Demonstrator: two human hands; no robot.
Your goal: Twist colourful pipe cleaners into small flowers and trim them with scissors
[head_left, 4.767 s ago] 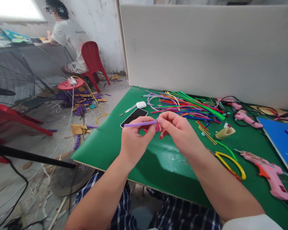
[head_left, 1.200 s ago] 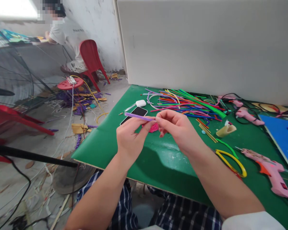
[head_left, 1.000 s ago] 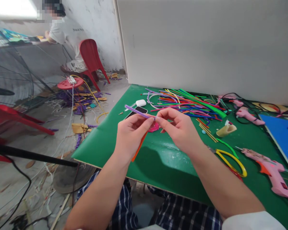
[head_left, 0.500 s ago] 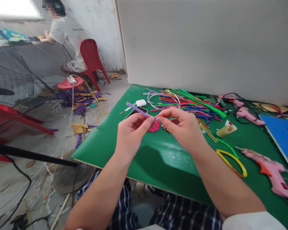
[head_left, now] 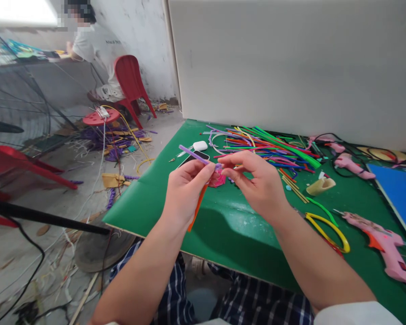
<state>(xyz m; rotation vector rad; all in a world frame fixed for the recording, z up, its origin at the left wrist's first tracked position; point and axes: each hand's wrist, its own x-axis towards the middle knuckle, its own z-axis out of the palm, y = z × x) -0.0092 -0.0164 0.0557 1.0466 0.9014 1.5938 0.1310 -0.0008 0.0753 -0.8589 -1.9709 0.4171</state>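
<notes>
My left hand [head_left: 186, 185] pinches a purple pipe cleaner [head_left: 192, 154] between thumb and forefinger. Its straight length points up and left, and a small curled end [head_left: 218, 167] pokes out on the right. My right hand [head_left: 257, 178] is beside that curl, thumb and forefinger slightly apart; whether a fingertip touches it I cannot tell. Below my left hand an orange strip [head_left: 196, 208] slants down; its upper end is hidden. Behind the fingers a pink-red piece [head_left: 218, 178] lies on the green table [head_left: 149, 198], partly covered from view.
Many coloured pipe cleaners [head_left: 270, 144] are heaped at the back. A white case [head_left: 200, 146] and a dark phone [head_left: 189, 159] lie left of them. Right are yellow-handled pliers [head_left: 331, 232], a pink glue gun [head_left: 382, 239] and a blue board [head_left: 395, 189]. Someone sits on a red chair [head_left: 130, 79].
My right fingertips have parted slightly at the curled end, which shows more now. The orange strip has come into view below my left hand. The left hand has hardly moved.
</notes>
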